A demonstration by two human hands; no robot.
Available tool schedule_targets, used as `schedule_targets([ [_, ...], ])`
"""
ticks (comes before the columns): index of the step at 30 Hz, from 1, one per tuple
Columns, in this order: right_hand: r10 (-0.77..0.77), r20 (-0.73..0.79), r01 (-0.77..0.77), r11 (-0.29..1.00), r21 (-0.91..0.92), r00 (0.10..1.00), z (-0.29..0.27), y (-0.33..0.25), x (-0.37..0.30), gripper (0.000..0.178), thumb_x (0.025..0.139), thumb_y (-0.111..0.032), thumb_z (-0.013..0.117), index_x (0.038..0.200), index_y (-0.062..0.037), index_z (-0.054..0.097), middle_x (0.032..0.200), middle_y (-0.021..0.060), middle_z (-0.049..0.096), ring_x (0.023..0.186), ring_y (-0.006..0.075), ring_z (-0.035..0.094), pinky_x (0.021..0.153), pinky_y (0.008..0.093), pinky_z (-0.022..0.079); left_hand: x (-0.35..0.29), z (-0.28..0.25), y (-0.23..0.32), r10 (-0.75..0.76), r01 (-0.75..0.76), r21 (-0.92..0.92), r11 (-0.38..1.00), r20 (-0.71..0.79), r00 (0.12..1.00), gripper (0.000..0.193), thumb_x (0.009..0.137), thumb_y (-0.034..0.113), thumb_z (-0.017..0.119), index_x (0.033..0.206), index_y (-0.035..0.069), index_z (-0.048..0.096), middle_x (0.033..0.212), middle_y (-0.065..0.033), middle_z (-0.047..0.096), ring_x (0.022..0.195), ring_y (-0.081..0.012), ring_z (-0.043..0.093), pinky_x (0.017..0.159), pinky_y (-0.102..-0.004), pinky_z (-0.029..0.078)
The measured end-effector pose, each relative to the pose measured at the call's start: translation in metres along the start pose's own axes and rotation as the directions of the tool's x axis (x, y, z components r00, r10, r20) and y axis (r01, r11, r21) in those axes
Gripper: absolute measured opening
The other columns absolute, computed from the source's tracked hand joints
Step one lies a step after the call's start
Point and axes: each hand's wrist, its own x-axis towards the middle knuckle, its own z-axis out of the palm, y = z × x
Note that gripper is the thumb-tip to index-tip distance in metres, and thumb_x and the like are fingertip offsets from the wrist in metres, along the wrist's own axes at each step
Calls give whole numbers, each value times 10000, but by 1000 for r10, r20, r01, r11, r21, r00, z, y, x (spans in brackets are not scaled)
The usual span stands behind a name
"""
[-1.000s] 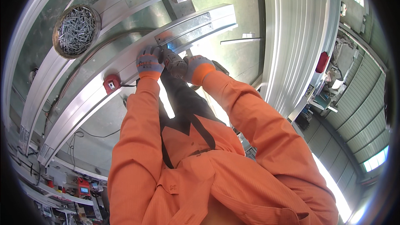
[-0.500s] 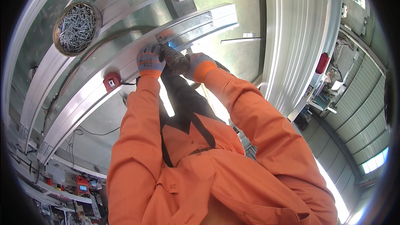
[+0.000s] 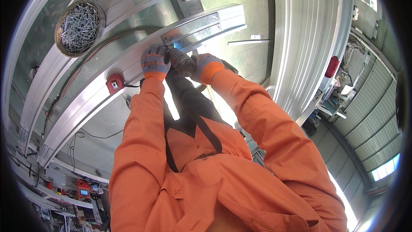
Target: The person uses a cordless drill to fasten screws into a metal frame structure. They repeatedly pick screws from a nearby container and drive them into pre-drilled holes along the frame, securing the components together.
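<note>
A dark power drill [image 3: 183, 63] lies across the near edge of a long silvery metal profile [image 3: 195, 26], its front end toward the profile's cut-out. A blue glow shows on the metal at that end. My right hand [image 3: 207, 65], in a grey and orange glove, is closed round the drill's rear; the handle is mostly hidden. Beside the drill's front, my left hand [image 3: 155, 62], gloved alike, rests at the profile with its fingers curled closed. What those fingers pinch, if anything, is hidden. Left of that hand, a red tape measure [image 3: 115, 84] sits on the profile.
A round tub of screws [image 3: 80, 29] stands at the far left on another metal profile [image 3: 43, 87]. Cables run between the profiles. Stacked long panels [image 3: 300, 38] rise at the right. A thin metal strip [image 3: 249, 42] lies beyond my right hand. Cluttered shelves [image 3: 73, 202] are at lower left.
</note>
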Motion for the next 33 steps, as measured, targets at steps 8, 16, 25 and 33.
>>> schedule_targets([
  [8, -3, -40, 3, 1000, 8, 999, 6, 2, 2, 421, 858, -441, 653, 1122, -120, 722, 1135, 152, 750, 1075, 327, 717, 939, 423, 571, -1, -5, 3, 9, -9, 9, 1000, -31, 999, 485, 762, 359, 799, 1220, 240, 692, 1213, -51, 652, 1101, -304, 664, 948, -459, 542],
  [16, 25, 63, -27, 999, 40, 998, -18, -12, -14, 596, 865, -348, 639, 1440, -203, 583, 1445, 102, 615, 1306, 283, 608, 1100, 404, 488, -3, -16, 6, -33, 33, 2, 999, -17, 999, 476, 765, 373, 802, 1209, 239, 696, 1208, -43, 647, 1120, -292, 651, 943, -455, 543],
  [25, -85, -146, 85, 996, -5, 986, 11, 2, 12, 460, 828, -416, 690, 1160, -99, 720, 1166, 164, 739, 1126, 328, 697, 967, 410, 560, 0, -4, 0, -57, 57, 24, 998, 20, 998, 499, 787, 425, 783, 1231, 221, 683, 1216, -64, 646, 1133, -307, 645, 967, -465, 530],
  [33, -46, -155, 47, 999, 5, 987, 28, 7, 24, 421, 881, -385, 615, 1171, -97, 714, 1142, 191, 740, 1098, 345, 701, 985, 422, 540, -4, -6, 9, -64, 55, 108, 993, 79, 995, 450, 785, 430, 787, 1166, 203, 713, 1229, -61, 652, 1115, -305, 643, 988, -451, 523],
])
